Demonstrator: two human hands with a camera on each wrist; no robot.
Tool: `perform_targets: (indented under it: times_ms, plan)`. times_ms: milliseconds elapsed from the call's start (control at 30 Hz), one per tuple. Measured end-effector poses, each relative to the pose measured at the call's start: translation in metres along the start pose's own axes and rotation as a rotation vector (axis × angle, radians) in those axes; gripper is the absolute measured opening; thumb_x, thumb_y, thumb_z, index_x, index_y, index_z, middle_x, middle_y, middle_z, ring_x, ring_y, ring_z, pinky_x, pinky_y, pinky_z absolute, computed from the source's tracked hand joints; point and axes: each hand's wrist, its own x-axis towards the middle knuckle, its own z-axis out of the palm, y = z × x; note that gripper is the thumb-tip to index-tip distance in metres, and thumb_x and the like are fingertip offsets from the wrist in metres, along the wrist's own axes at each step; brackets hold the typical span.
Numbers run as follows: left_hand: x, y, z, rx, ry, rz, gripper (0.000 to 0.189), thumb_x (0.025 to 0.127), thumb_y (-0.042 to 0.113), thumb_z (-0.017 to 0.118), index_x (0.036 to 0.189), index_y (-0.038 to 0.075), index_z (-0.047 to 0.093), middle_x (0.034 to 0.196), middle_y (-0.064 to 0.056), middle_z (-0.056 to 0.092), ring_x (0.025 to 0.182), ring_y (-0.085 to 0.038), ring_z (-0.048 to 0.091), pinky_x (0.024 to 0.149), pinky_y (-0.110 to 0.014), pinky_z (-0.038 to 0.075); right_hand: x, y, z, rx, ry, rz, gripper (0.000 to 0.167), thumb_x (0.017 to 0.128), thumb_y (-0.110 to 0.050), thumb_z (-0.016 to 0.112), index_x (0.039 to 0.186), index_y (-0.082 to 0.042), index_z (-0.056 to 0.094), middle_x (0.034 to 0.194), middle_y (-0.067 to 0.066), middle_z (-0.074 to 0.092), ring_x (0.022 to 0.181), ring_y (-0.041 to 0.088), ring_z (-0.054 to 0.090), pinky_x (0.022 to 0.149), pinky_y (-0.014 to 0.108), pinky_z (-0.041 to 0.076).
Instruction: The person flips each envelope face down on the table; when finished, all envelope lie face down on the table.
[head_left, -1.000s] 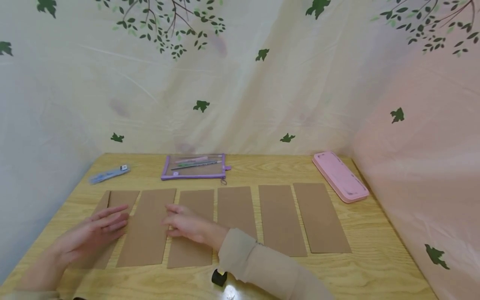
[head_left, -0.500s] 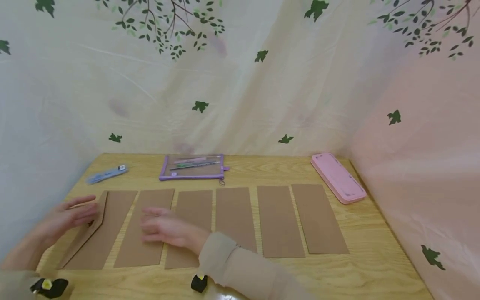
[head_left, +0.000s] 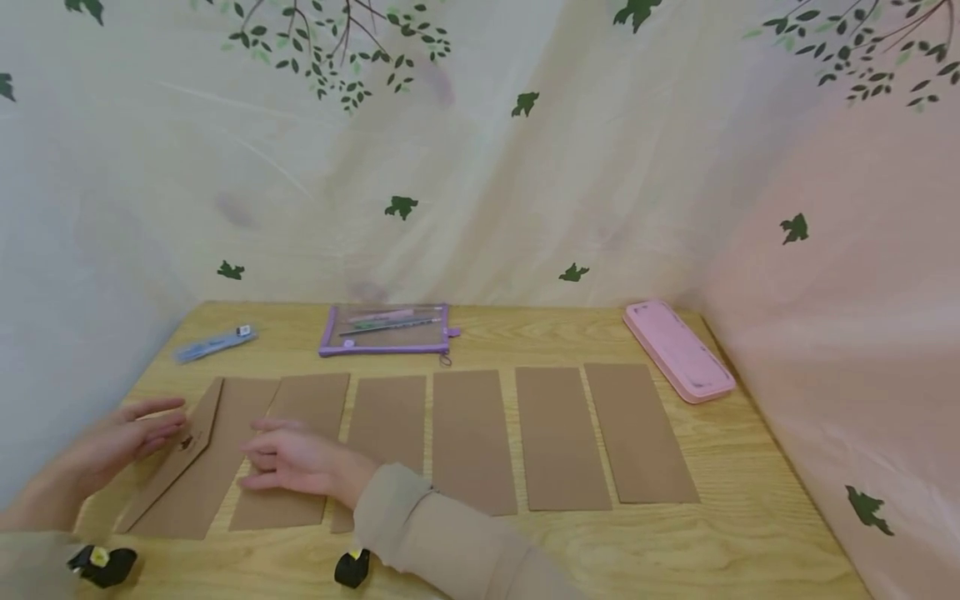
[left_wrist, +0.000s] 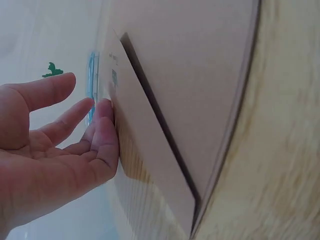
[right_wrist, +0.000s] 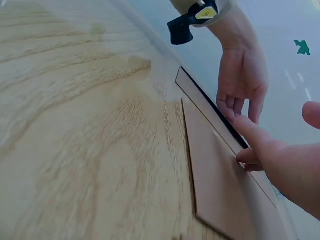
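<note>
At the far left of the head view lies a brown kraft envelope (head_left: 217, 458), its flap (head_left: 174, 462) folded over on the left side with a small dark print. My left hand (head_left: 120, 446) is at its left edge, fingers extended and loosely bent; in the left wrist view the fingertips (left_wrist: 106, 132) come right up to the edge. My right hand (head_left: 296, 458) reaches over the second brown rectangle (head_left: 315, 400), fingers loosely bent toward the envelope's right edge. In the right wrist view its fingers (right_wrist: 250, 135) overlap the brown pieces. Neither hand grips anything.
Several more plain brown rectangles (head_left: 472, 425) lie in a row to the right. Behind them are a blue packet (head_left: 216, 343), a clear pouch with purple trim (head_left: 386, 350) holding pens, and a pink case (head_left: 678, 350). A patterned cloth (head_left: 480, 167) hangs around the wooden table.
My left hand has drawn back left, uncovering the envelope's flap. My right hand has moved left from the third rectangle to the second. The envelope has shifted slightly right, narrowing the gap.
</note>
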Motion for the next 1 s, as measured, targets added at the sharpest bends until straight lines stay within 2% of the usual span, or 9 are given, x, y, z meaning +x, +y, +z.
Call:
perform_targets:
  times_ms: [133,267,400,500,600,667,767,833,1000]
  plan:
    - [-0.002,0.009,0.006,0.100,0.035,-0.005,0.064,0.109,0.023,0.047,0.145,-0.025,0.023,0.115,0.012,0.063,0.093,0.014,0.056,0.078,-0.014,0.053,0.003,-0.001,0.005,0.028,0.004,0.014,0.066,0.096,0.008,0.051,0.157,0.000,0.027,0.154,0.028,0.034,0.139,0.033,0.041,0.112,0.064,0.034]
    - [-0.003,0.019,0.011,0.162,0.057,-0.034,0.066,0.108,0.025,0.049,0.143,-0.026,0.027,0.119,-0.003,0.067,0.091,0.014,0.054,0.076,-0.015,0.052,0.007,-0.003,0.005,0.047,-0.007,0.029,0.061,0.098,0.005,0.050,0.155,-0.002,0.029,0.138,0.015,0.044,0.095,0.012,0.049,0.113,0.064,0.031]
    - [-0.001,0.024,0.009,0.187,0.058,-0.059,0.070,0.109,0.028,0.046,0.142,-0.029,0.021,0.123,-0.018,0.066,0.088,0.013,0.052,0.074,-0.015,0.050,0.015,-0.005,0.004,0.026,-0.009,0.016,0.009,0.101,0.002,0.047,0.101,-0.004,0.054,0.108,0.004,0.047,0.086,0.009,0.044,0.113,0.064,0.032]
    - [0.001,0.023,0.006,0.173,0.057,-0.070,0.072,0.109,0.030,0.044,0.142,-0.029,0.019,0.116,-0.009,0.069,0.087,0.012,0.051,0.073,-0.016,0.048,0.021,-0.006,0.003,0.017,0.003,0.015,0.031,0.101,0.001,0.047,0.073,-0.012,0.040,0.090,0.001,0.044,0.085,0.008,0.046,0.113,0.064,0.033]
    - [0.002,0.019,0.007,0.138,0.065,-0.084,0.072,0.108,0.031,0.046,0.142,-0.028,0.021,0.104,0.003,0.067,0.084,0.006,0.052,0.073,-0.018,0.048,0.025,-0.004,0.003,0.026,0.018,0.030,0.025,0.101,0.001,0.049,0.080,-0.012,0.045,0.093,0.000,0.046,0.094,0.009,0.048,0.113,0.063,0.032]
    - [0.002,0.017,0.009,0.118,0.073,-0.099,0.073,0.107,0.032,0.048,0.142,-0.027,0.024,0.095,0.008,0.060,0.082,0.001,0.051,0.072,-0.019,0.047,0.027,-0.002,0.003,0.029,0.033,0.032,0.006,0.100,0.003,0.049,0.101,0.001,0.055,0.114,0.007,0.056,0.114,0.016,0.053,0.115,0.063,0.031]
    - [0.003,0.016,0.012,0.105,0.074,-0.114,0.074,0.107,0.034,0.050,0.143,-0.025,0.025,0.089,0.008,0.054,0.079,-0.003,0.050,0.071,-0.020,0.046,0.029,0.001,0.004,0.035,0.051,0.029,0.049,0.099,0.005,0.049,0.145,0.012,0.035,0.151,0.023,0.042,0.145,0.032,0.035,0.116,0.063,0.027]
    - [0.003,0.016,0.012,0.106,0.071,-0.116,0.075,0.107,0.035,0.049,0.144,-0.025,0.024,0.092,0.008,0.054,0.080,-0.003,0.049,0.070,-0.020,0.046,0.030,0.002,0.003,0.039,0.057,0.026,0.064,0.099,0.006,0.050,0.156,0.009,0.022,0.159,0.027,0.029,0.150,0.038,0.023,0.116,0.063,0.026]
    - [0.002,0.014,0.010,0.112,0.066,-0.115,0.075,0.108,0.037,0.047,0.144,-0.026,0.025,0.099,0.007,0.055,0.083,-0.002,0.049,0.071,-0.020,0.048,0.031,0.001,0.000,0.016,0.037,0.053,0.012,0.101,0.002,0.049,0.112,-0.001,0.052,0.112,0.004,0.057,0.119,0.017,0.051,0.117,0.059,0.029]
